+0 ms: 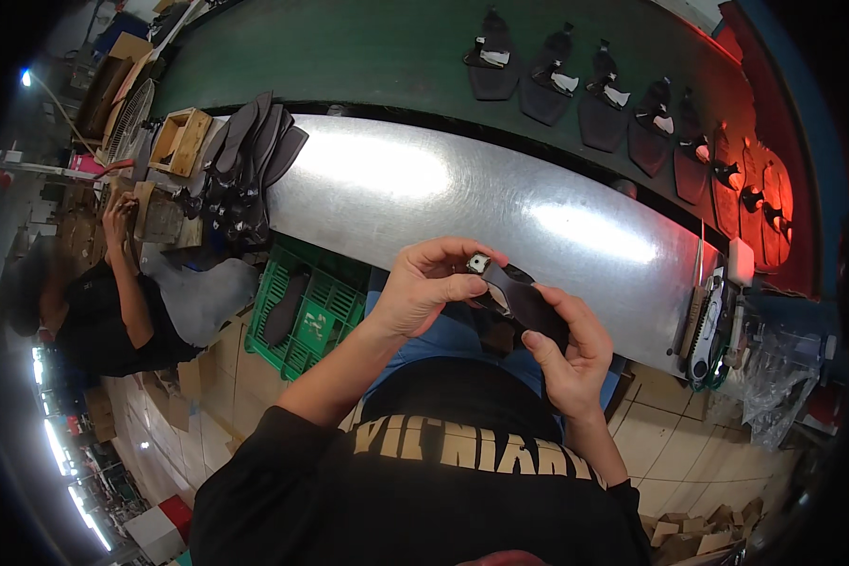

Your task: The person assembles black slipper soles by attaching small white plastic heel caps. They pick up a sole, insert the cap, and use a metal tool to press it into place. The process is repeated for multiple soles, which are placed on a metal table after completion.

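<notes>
I hold a dark shoe sole (535, 309) in front of my body, just off the near edge of the metal table. My left hand (432, 286) pinches its left end between thumb and fingers, around a small block with a pale top and a dark hole in it. My right hand (573, 347) is closed on the broad right end, thumb below and fingers along the upper edge. The sole's underside is mostly hidden from me. At the table's left end lies a heap of dark soles (255, 141), with shiny black heels among them.
Beyond the shiny metal table (481, 193) runs a green conveyor belt (349, 61) bearing several heeled soles (604, 118); red light covers its right end. A utility knife (706, 335) lies at the table's right end. A green crate (302, 354) stands below left, near a seated person (113, 302).
</notes>
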The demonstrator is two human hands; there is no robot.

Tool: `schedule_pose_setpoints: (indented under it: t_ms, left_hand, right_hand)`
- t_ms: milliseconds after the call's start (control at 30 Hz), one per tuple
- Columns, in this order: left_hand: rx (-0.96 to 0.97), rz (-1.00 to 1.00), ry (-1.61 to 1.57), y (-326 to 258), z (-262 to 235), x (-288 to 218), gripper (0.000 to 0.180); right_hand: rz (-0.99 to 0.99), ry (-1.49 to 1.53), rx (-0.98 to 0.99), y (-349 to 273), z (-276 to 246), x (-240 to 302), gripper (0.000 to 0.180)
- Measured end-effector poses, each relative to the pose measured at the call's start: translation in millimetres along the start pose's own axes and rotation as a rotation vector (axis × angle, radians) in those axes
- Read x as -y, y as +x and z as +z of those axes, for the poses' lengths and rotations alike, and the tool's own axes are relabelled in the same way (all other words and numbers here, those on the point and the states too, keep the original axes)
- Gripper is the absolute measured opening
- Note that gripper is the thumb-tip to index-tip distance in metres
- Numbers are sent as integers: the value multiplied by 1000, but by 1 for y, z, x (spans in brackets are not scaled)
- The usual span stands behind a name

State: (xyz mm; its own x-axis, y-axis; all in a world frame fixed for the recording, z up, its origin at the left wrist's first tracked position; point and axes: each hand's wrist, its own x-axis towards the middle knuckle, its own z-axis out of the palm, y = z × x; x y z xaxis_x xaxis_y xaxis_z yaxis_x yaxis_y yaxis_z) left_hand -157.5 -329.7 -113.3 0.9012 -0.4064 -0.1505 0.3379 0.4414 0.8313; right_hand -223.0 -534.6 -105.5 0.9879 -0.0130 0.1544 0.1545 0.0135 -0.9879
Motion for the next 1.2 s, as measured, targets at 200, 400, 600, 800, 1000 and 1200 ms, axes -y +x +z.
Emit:
schedule_pose_setpoints:
  t_ms: [200,400,600,800,1000,1200]
  left_hand:
    - [21,21,9,2,2,0,30]
    - [9,12,15,1,3,-1,30]
    - [1,-11,36,1,3,-3,31]
    - [-2,-31,81,0,2,-6,34]
    - [-16,25,138,-1,0,-2,33]
    - [2,91,182,-2,-1,1,34]
  right_hand:
    - [-7,19,-4,0,0,-3,41]
    - [-3,24,3,0,-1,-3,41]
    - [-21,-8,14,2,-2,-3,42]
    - [-50,-98,55,5,-5,4,43]
    - [-113,-193,75,10,-8,12,42]
    - [-134,-231,72,12,-5,17,42]
